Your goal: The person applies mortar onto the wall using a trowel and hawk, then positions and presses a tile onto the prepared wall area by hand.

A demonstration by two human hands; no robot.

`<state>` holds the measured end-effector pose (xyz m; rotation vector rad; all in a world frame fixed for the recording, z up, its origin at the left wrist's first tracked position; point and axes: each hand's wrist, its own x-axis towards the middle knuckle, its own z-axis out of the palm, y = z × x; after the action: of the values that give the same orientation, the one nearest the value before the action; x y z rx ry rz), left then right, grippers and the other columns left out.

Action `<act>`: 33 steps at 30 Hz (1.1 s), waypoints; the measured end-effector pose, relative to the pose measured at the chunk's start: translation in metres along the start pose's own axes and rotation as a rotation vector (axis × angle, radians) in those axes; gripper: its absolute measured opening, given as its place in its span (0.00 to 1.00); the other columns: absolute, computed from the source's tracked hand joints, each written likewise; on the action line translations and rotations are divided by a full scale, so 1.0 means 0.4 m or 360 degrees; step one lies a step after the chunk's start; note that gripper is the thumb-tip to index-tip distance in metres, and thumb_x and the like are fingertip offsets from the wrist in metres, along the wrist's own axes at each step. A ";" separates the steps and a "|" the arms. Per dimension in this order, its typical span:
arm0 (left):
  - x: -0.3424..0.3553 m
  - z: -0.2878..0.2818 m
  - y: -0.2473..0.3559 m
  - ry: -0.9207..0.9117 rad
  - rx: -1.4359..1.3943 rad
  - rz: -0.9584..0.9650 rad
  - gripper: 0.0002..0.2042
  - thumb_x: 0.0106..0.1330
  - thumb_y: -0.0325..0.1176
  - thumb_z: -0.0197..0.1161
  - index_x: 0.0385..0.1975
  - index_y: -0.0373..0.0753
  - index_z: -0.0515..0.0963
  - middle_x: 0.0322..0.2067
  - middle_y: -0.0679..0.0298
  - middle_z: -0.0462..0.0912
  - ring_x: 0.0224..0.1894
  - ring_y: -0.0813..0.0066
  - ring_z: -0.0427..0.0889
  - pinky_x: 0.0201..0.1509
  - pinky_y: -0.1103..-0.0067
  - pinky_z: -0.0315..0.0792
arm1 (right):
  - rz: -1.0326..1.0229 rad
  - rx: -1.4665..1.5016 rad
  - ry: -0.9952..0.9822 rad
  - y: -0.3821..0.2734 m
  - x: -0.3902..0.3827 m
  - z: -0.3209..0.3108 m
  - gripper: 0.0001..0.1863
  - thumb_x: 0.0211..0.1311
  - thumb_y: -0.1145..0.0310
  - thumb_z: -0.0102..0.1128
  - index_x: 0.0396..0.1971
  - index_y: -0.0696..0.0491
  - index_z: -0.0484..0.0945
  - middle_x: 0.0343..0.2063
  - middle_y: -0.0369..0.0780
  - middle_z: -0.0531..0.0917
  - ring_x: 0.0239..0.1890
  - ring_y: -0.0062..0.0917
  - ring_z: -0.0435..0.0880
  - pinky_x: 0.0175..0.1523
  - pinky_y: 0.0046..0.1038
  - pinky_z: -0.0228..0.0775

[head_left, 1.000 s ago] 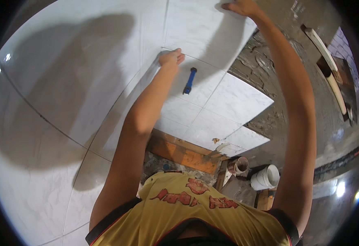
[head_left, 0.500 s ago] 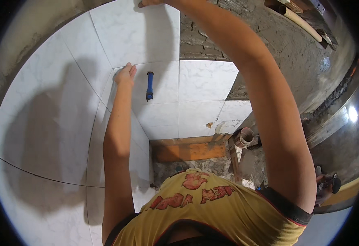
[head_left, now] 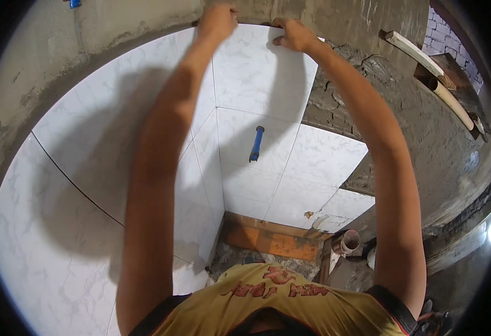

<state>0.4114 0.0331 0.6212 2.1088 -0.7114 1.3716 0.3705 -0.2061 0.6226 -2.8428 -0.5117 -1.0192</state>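
Both arms reach up to the top edge of a white marbled wall tile [head_left: 254,75], the upper one on the facing wall. My left hand [head_left: 217,23] is at its upper left, near the corner between the two walls, with curled fingers; what they hold, if anything, is hidden. My right hand [head_left: 296,35] grips the tile's top edge near the right end, thumb on its face and fingers over the edge. Below it, a blue pipe stub [head_left: 257,144] sticks out of a lower tile [head_left: 237,131].
Large white tiles [head_left: 88,162] cover the left wall. Rough wet mortar [head_left: 391,106] lies right of the tiles. A pale pipe [head_left: 452,103] and a wooden strip [head_left: 416,53] sit high on the right. Below are an orange-brown board [head_left: 273,243] and a bucket [head_left: 347,242].
My left hand has moved up from the lower corner of the upper tile to its top edge. My right hand now grips that top edge farther right. The view has shifted upward and turned.
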 end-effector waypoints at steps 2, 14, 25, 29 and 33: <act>0.049 -0.026 0.006 -0.0145 0.0081 0.0116 0.11 0.60 0.31 0.63 0.41 0.42 0.86 0.38 0.54 0.88 0.44 0.57 0.87 0.50 0.65 0.78 | 0.0017 -0.0023 0.0033 0.016 -0.004 -0.001 0.28 0.52 0.64 0.74 0.55 0.52 0.78 0.50 0.48 0.84 0.57 0.44 0.80 0.60 0.41 0.72; 0.048 -0.142 0.118 -0.0914 0.0218 -0.0465 0.07 0.68 0.25 0.59 0.26 0.35 0.74 0.24 0.63 0.72 0.26 0.70 0.67 0.31 0.72 0.66 | 0.0174 -0.0090 -0.0054 0.038 -0.016 -0.006 0.30 0.53 0.63 0.72 0.59 0.47 0.77 0.54 0.48 0.81 0.63 0.43 0.75 0.65 0.42 0.68; 0.065 -0.099 0.092 -0.1067 0.0487 -0.0323 0.11 0.71 0.30 0.57 0.24 0.36 0.71 0.23 0.63 0.68 0.26 0.70 0.64 0.31 0.71 0.63 | 0.0191 -0.0139 -0.0007 0.017 -0.019 0.002 0.33 0.52 0.64 0.73 0.60 0.53 0.75 0.53 0.53 0.81 0.62 0.45 0.76 0.65 0.40 0.68; 0.039 -0.111 0.103 -0.1110 0.0518 -0.0262 0.11 0.70 0.30 0.57 0.24 0.37 0.70 0.22 0.65 0.68 0.26 0.71 0.64 0.30 0.71 0.62 | 0.0151 -0.0178 0.0131 0.035 -0.010 0.022 0.32 0.52 0.64 0.73 0.59 0.53 0.77 0.52 0.53 0.82 0.60 0.46 0.77 0.65 0.40 0.69; 0.021 -0.105 0.104 -0.0912 0.0402 -0.0436 0.10 0.70 0.30 0.58 0.25 0.37 0.71 0.23 0.65 0.68 0.27 0.72 0.65 0.30 0.71 0.62 | 0.0126 -0.0093 -0.0009 0.061 0.016 0.020 0.31 0.50 0.65 0.72 0.58 0.52 0.78 0.54 0.53 0.82 0.61 0.45 0.77 0.64 0.40 0.70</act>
<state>0.3591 0.0299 0.6495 2.7208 -0.4422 0.7381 0.3882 -0.2258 0.6214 -2.8917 -0.3725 -1.0295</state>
